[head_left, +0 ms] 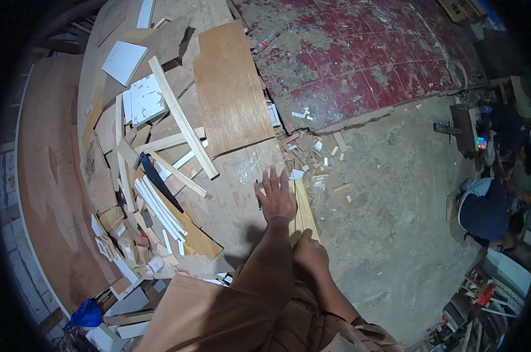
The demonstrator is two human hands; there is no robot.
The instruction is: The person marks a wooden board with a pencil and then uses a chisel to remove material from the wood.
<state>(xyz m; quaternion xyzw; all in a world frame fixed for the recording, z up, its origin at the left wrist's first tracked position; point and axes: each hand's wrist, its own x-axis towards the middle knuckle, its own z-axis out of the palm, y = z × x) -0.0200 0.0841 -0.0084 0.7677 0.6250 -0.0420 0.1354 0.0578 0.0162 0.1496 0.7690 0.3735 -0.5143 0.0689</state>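
My left hand (275, 196) lies palm down with its fingers spread, at the right edge of the plywood worktop (233, 202). Its right side rests against pale wooden strips (303, 205) that run lengthwise along that edge. A thin dark stick-like thing (259, 204) shows by the thumb side. My right hand (310, 255) is closed in a fist at the near end of the strips, close to my body. What the fist grips is hidden beneath the fingers. A small white piece (296, 174) sits at the strips' far end.
A plywood sheet (233, 94), a long batten (183, 117) and white strips (159, 208) lie on the worktop. Offcuts (318, 167) litter the concrete floor (388, 234) to the right. Two people (485, 211) are at the far right. Red tiles (359, 53) cover the floor ahead.
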